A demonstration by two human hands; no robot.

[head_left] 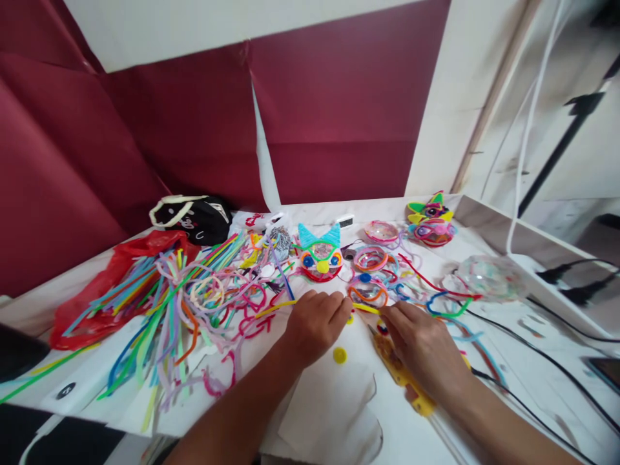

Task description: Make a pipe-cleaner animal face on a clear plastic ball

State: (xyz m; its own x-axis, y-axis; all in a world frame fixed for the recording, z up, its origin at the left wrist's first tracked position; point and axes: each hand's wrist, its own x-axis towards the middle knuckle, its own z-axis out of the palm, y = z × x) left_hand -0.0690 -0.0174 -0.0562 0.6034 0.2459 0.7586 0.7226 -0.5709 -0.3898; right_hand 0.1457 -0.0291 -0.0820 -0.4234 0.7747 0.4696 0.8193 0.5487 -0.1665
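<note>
A yellow pipe cleaner [364, 309] spans the gap between my two hands, and its other end sticks out left of my left hand. My left hand [314, 326] is closed around it, knuckles up. My right hand [419, 339] pinches its right part; those fingertips are partly hidden. Under my right hand lies a yellow glue gun [398, 373], partly covered by it. A small yellow coiled disc [340, 354] rests on the table between my wrists. Just beyond my hands stands a cat-face craft [320, 250] with turquoise ears, blue eyes and a red mouth.
At left, a red plastic bag [72, 316] spills many coloured pipe cleaners [179, 310]. A black pouch [194, 219] sits behind. Clear bowls with pipe-cleaner rims [372, 258], another finished craft [431, 223] and a clear plastic container [491, 278] stand right. Black cables [547, 355] cross the right side.
</note>
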